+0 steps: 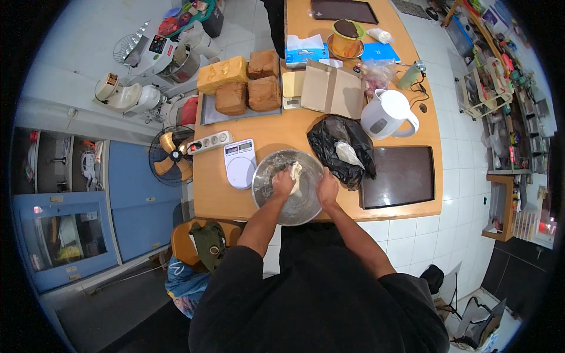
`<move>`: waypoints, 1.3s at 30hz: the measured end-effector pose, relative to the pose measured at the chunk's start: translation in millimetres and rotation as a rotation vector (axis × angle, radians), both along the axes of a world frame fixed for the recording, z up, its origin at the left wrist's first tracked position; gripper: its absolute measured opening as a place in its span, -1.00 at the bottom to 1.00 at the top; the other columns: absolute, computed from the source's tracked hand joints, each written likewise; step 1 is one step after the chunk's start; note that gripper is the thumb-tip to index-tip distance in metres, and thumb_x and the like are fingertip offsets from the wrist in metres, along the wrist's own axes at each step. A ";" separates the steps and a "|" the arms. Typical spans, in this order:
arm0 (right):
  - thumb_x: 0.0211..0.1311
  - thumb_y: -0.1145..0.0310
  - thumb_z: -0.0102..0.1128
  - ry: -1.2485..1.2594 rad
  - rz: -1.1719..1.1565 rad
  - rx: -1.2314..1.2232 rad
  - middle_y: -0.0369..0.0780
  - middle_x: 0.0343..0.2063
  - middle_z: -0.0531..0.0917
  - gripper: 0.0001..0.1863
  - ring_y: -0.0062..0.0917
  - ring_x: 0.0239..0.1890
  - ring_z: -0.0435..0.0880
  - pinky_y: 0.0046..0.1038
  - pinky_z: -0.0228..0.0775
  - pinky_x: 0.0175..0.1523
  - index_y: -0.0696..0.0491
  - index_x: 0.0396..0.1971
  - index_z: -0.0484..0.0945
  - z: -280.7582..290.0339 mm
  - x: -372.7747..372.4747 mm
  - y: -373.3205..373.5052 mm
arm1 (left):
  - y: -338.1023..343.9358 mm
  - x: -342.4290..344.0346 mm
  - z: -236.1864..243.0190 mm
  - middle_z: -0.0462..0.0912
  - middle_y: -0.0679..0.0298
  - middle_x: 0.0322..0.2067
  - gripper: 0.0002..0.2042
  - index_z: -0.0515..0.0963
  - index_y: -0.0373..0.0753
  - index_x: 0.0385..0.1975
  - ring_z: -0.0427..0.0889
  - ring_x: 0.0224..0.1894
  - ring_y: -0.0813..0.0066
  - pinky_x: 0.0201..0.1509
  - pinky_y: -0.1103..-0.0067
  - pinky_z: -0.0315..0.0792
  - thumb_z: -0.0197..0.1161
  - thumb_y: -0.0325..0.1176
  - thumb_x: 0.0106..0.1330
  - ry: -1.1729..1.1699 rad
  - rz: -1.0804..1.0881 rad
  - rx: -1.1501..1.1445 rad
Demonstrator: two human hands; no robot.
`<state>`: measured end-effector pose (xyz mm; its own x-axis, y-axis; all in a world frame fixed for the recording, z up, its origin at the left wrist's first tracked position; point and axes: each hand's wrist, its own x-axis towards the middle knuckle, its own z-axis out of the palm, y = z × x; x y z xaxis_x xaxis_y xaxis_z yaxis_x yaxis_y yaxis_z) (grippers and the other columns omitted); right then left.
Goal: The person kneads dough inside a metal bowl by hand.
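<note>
A steel mixing bowl sits at the front edge of the wooden table. Inside it, my left hand has its fingers closed on pale, sticky dough, which stretches up beside them. My right hand grips the bowl's right rim. Just left of the bowl is a small white kitchen scale. A black plastic bag with a white bundle on it lies beyond my right hand, next to a dark baking tray.
Several loaves rest on a tray behind a power strip. A white kettle and open cardboard box are farther back. A fan and chair stand left. Someone's dark-clothed leg shows beyond the table.
</note>
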<state>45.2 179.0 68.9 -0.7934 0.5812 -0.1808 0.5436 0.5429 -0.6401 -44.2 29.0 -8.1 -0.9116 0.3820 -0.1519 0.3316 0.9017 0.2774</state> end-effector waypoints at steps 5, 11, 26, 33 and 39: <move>0.15 0.46 0.01 0.008 -0.053 -0.028 0.00 -0.31 0.60 -0.81 -0.03 -0.25 0.58 -0.07 0.37 -0.20 0.09 -0.21 0.38 -9.3 5.3 -0.5 | -10.6 6.2 23.1 0.61 0.03 -0.34 -0.65 0.48 -0.16 -0.15 0.59 -0.20 0.03 -0.07 0.22 0.45 0.25 -0.30 0.01 -0.117 0.047 0.092; 0.15 0.46 0.01 0.029 -0.042 0.061 0.00 -0.35 0.60 -0.82 -0.04 -0.28 0.59 -0.07 0.37 -0.21 0.09 -0.21 0.39 -9.0 -0.2 -4.3 | -28.2 32.8 48.2 0.31 -0.14 0.14 -0.11 0.04 -0.27 0.30 0.27 0.22 -0.10 0.33 -0.05 -0.11 0.36 -0.28 -0.08 -0.329 -0.232 -0.133; 0.23 0.37 0.01 0.026 -0.028 0.099 -0.04 -0.28 0.59 -0.83 -0.05 -0.33 0.61 -0.06 0.40 -0.28 0.06 -0.20 0.35 -21.6 2.6 -1.3 | -58.6 60.3 43.0 0.44 0.11 0.10 -0.42 0.29 -0.07 0.21 0.39 0.13 -0.01 0.15 0.25 0.35 0.26 -0.31 0.11 -0.264 -0.441 0.282; 0.23 0.40 -0.01 -0.025 -0.012 0.071 -0.06 -0.27 0.59 -0.83 -0.05 -0.30 0.60 -0.07 0.38 -0.25 0.06 -0.19 0.37 -9.9 2.2 -3.8 | -51.0 78.2 58.8 0.43 -0.06 0.02 -0.37 0.32 0.01 0.18 0.50 -0.06 -0.10 0.00 0.24 0.44 0.28 -0.44 0.01 -0.163 -0.381 0.454; 0.24 0.42 -0.05 0.022 -0.039 0.079 -0.04 -0.27 0.58 -0.84 -0.05 -0.27 0.59 -0.08 0.39 -0.23 0.08 -0.20 0.37 -19.9 6.8 -3.2 | -17.9 89.8 42.3 0.40 -0.28 -0.01 -0.44 0.35 -0.37 0.10 0.35 0.09 -0.25 0.17 0.20 0.30 0.29 -0.34 0.06 0.028 -0.434 0.491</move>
<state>52.0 175.8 49.0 -0.7734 0.6233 -0.1156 0.5512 0.5711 -0.6083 45.6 11.1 34.2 -0.6604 0.7347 0.1552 0.6498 0.4555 0.6085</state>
